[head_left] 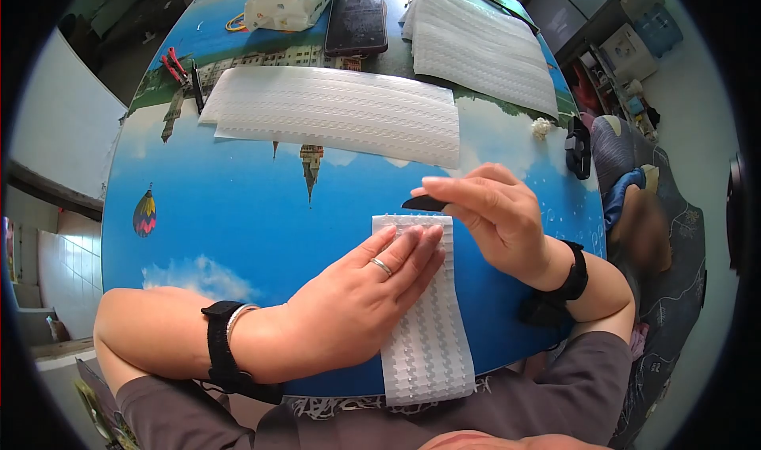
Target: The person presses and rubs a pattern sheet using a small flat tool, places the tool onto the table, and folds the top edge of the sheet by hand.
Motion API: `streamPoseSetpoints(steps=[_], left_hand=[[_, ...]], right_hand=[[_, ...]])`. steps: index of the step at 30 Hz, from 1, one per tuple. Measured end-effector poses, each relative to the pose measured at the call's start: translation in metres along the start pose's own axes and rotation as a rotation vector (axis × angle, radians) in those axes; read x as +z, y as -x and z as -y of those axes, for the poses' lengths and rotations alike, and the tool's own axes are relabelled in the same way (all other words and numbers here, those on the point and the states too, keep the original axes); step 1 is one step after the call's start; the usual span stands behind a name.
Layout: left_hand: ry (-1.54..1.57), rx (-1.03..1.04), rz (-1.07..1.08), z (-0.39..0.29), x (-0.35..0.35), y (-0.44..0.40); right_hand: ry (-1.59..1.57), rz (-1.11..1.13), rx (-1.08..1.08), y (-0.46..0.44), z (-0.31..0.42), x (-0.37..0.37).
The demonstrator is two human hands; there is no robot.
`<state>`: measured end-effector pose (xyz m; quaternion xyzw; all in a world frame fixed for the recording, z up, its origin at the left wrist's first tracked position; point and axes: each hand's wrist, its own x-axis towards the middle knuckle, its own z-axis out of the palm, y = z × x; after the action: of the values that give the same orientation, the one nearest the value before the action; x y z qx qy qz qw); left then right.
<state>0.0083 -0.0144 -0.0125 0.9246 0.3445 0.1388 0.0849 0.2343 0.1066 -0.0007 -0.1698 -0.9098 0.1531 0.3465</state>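
Observation:
A white strip with rows of raised, cut-out pattern (428, 363) runs from the table top down over the near edge towards my lap. My left hand (365, 284) lies flat across its upper part, fingers stretched out together, a ring on one of them. Just above the strip's far end, my right hand (495, 212) is raised, pinching a small black pointed piece, like a thin blade (426, 204), between thumb and fingers. Its tip points left. What part of it lies inside the fingers is hidden.
Beyond my hands lie long white patterned sheets (333, 113), with a larger stack (479, 50) at the back right. A phone (356, 24), a wipes pack (289, 2), red-handled pliers (173, 66) and a black pen (196, 87) are farther off. A black clip-like object (579, 147) sits at the right edge.

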Motion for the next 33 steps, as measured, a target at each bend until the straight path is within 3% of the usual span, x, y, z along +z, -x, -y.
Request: streamPoseSetpoints(steps=[3, 6, 7, 10, 13, 19, 25, 28, 33], left_hand=[[0.014, 0.003, -0.005, 0.0, -0.003, 0.0], [0.011, 0.0, -0.012, -0.001, -0.003, 0.0], [0.005, 0.002, -0.011, 0.0, -0.004, 0.0], [0.021, -0.01, -0.023, 0.001, -0.004, 0.001], [0.04, -0.026, -0.023, 0.001, -0.003, 0.0], [-0.066, -0.013, -0.042, 0.0, -0.007, 0.001], [-0.071, -0.002, -0.021, 0.0, -0.009, -0.003], [-0.076, -0.005, -0.032, 0.0, -0.009, -0.003], [-0.085, 0.001, -0.004, -0.001, -0.01, -0.004]], right_hand=[[-0.09, 0.091, -0.007, 0.001, -0.001, 0.003], [-0.115, 0.104, 0.137, 0.002, 0.001, 0.001], [-0.181, -0.033, 0.188, 0.001, 0.001, 0.004], [-0.209, -0.152, 0.17, 0.005, -0.004, 0.008], [-0.074, -0.01, 0.008, 0.001, 0.001, -0.001], [0.016, 0.143, -0.048, 0.0, -0.001, -0.011], [0.091, 0.022, 0.042, 0.002, -0.004, -0.009], [0.066, 0.106, -0.084, -0.001, 0.001, -0.013], [0.156, 0.072, -0.019, 0.003, -0.002, -0.01]])
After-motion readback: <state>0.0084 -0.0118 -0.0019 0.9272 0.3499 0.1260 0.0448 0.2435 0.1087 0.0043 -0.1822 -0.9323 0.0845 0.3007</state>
